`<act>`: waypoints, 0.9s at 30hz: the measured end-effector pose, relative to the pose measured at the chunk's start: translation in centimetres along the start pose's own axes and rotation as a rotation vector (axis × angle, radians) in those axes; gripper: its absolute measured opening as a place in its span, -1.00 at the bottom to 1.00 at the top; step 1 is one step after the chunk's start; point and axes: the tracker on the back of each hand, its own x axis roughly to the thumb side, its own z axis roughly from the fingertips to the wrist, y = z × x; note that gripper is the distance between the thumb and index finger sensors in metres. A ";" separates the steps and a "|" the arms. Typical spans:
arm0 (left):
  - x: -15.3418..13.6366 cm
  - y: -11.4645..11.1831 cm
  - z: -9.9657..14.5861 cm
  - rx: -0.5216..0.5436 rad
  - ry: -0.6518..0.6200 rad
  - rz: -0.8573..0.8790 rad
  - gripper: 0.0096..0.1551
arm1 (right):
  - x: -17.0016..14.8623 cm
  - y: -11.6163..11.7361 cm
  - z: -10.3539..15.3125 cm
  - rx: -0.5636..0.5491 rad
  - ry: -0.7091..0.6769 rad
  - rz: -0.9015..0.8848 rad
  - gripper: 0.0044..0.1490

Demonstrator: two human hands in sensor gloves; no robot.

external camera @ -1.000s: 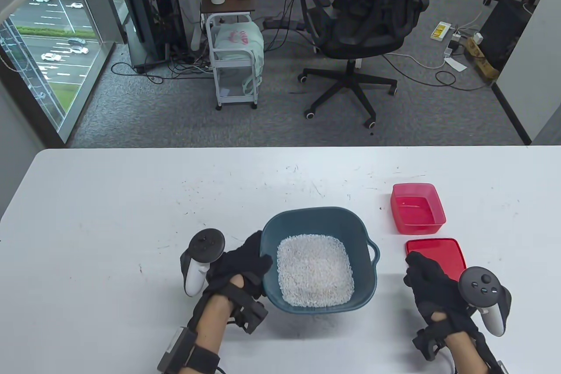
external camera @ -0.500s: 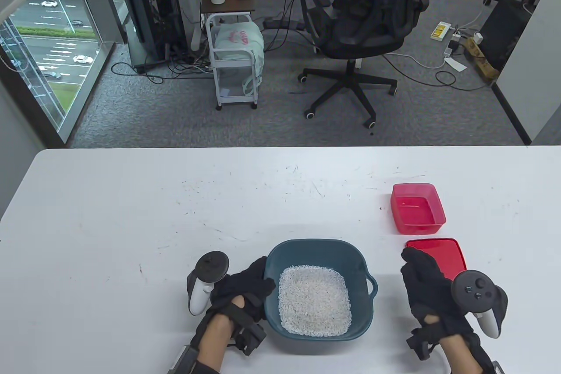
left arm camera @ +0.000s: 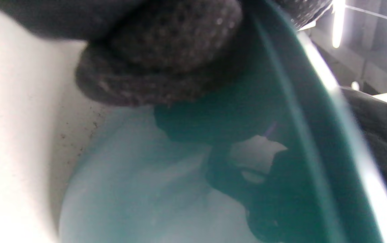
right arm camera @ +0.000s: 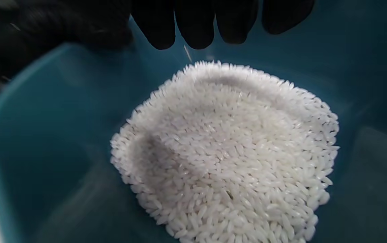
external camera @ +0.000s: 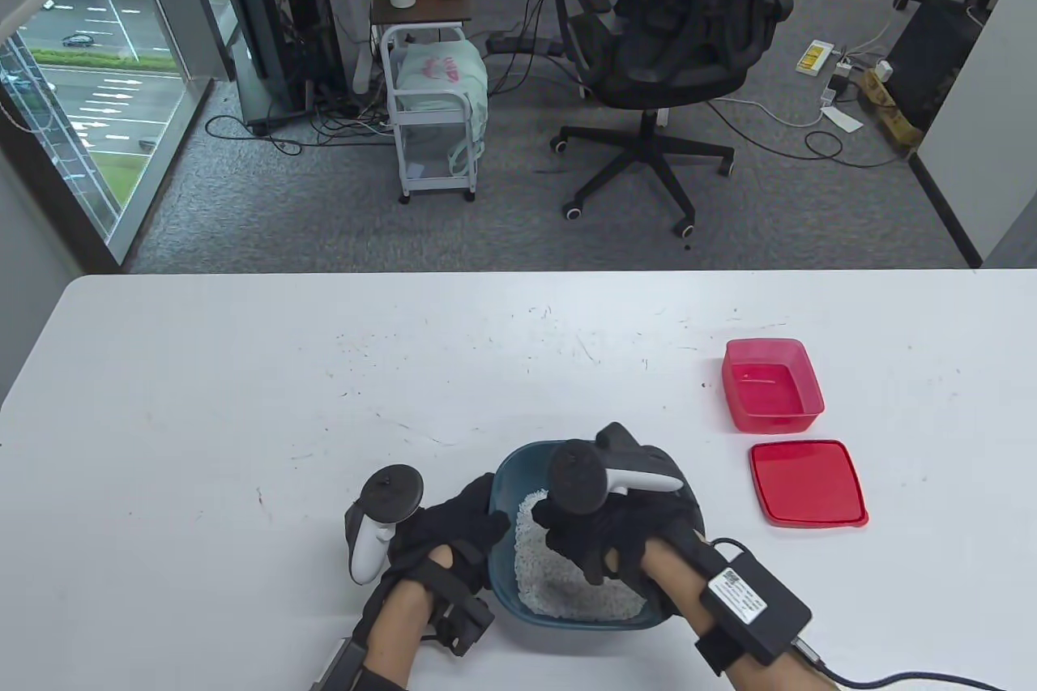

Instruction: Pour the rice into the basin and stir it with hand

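Note:
The teal basin (external camera: 509,472) stands near the table's front edge and holds white rice (external camera: 536,568). My left hand (external camera: 455,527) grips its left rim, the fingers curled over the edge. In the left wrist view a gloved finger (left arm camera: 159,60) lies against the basin wall (left arm camera: 281,101). My right hand (external camera: 601,545) reaches over the basin from the right and covers most of the rice. In the right wrist view its fingers (right arm camera: 193,23) hang straight just above the far edge of the rice (right arm camera: 227,152) and hold nothing. Whether they touch the grains is unclear.
An empty red container (external camera: 771,386) sits on the white table (external camera: 243,399) at the right, with its red lid (external camera: 807,482) lying flat just in front of it. An office chair and a small cart stand on the floor beyond the table.
My left hand pulled the basin toward the front edge and set it level. My right hand left the spot by the red lid and swung left over the rice.

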 end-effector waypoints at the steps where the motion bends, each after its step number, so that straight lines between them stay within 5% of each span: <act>1: 0.0 0.0 0.0 -0.001 0.000 0.001 -0.15 | 0.3 0.2 -1.0 0.027 0.010 0.014 -0.25; 10: -0.1 0.1 0.0 0.005 -0.006 -0.013 -0.16 | 0.6 2.0 -4.7 0.098 0.113 0.181 -0.23; 15: 0.0 0.1 0.1 0.025 -0.010 -0.030 -0.17 | -0.6 2.2 -4.2 0.120 0.234 0.191 -0.22; 21: 0.1 0.1 0.1 0.047 -0.005 -0.036 -0.19 | -2.1 3.0 -2.8 0.280 0.400 0.211 -0.22; 27: 0.0 0.1 0.2 0.073 -0.003 -0.042 -0.20 | -0.8 4.3 -2.3 0.394 0.335 0.201 -0.25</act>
